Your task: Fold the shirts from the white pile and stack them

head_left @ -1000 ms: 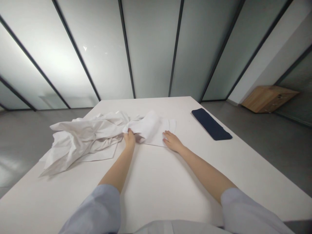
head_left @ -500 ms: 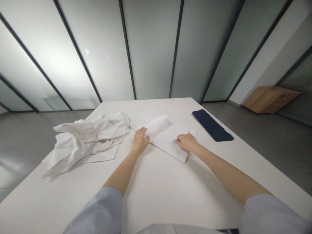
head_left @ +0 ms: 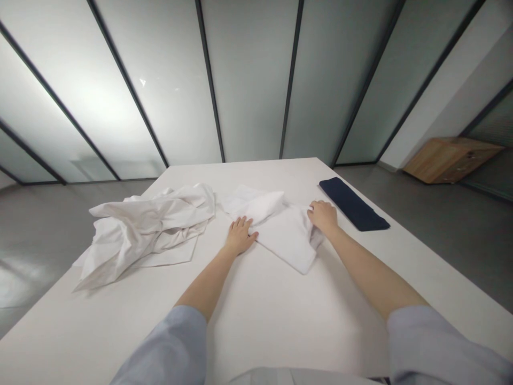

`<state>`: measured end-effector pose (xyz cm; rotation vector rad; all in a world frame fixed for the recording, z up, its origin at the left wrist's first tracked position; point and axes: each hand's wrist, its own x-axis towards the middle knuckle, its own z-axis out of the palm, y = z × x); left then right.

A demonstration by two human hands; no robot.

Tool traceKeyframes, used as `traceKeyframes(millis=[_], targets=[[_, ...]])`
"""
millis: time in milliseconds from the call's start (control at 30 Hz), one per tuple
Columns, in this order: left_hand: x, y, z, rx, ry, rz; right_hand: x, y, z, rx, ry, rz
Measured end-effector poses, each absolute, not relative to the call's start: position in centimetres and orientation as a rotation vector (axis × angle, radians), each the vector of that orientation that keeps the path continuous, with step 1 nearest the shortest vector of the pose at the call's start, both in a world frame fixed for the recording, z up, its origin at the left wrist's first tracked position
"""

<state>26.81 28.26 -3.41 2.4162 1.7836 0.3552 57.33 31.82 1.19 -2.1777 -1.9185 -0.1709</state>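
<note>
1. Frosted glass walls (head_left: 248, 80) with dark frames run across the far side of the room, above a grey floor (head_left: 460, 256). A wooden box (head_left: 452, 160) sits on the floor at the far right.
2. From the head camera, a white tabletop (head_left: 276, 326) fills the lower middle, and the person's pale blue sleeves (head_left: 441, 342) reach in from the bottom edge.
3. A folded white cloth (head_left: 284, 232) lies near the far end of the tabletop, between the two hands.
4. The left hand (head_left: 240, 236) lies flat and open, its fingertips (head_left: 250, 227) touching the cloth's near left edge.
5. The right hand (head_left: 323, 217) sits palm down on the cloth's far right corner. Its fingers curl slightly, but I cannot tell whether they pinch the fabric.
6. A crumpled white heap of fabric (head_left: 144, 227) lies to the left of the left hand, apart from the folded cloth. A narrow navy folded cloth (head_left: 353, 205) lies just beyond the right hand.
</note>
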Motion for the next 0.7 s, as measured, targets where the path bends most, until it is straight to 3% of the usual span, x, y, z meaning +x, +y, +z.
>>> traceKeyframes(millis=[67, 133, 300, 367, 533, 700], targets=[[26.9, 28.2, -3.4, 2.409, 1.771, 0.419, 55.5, 31.8, 1.9, -1.910, -1.885, -0.259], [26.8, 28.1, -3.3, 2.416, 1.733, 0.546, 52.9, 30.8, 2.3, -1.608, -1.896, -0.134], [26.6, 27.6, -2.1, 2.617, 1.462, 0.797, 46.6, 25.4, 2.4, -0.808, -2.333, 0.891], [26.7, 27.4, -1.6, 2.731, 1.361, 0.718, 46.0, 24.4, 2.4, -0.703, -2.301, 1.058], [27.7, 26.8, -0.8, 2.822, 1.326, 0.671, 48.8, 28.3, 1.2, -1.244, -1.883, 0.585], [27.1, 26.9, -0.6, 2.812, 1.381, 0.928, 51.6, 31.8, -1.8, -1.626, -2.291, 0.378]])
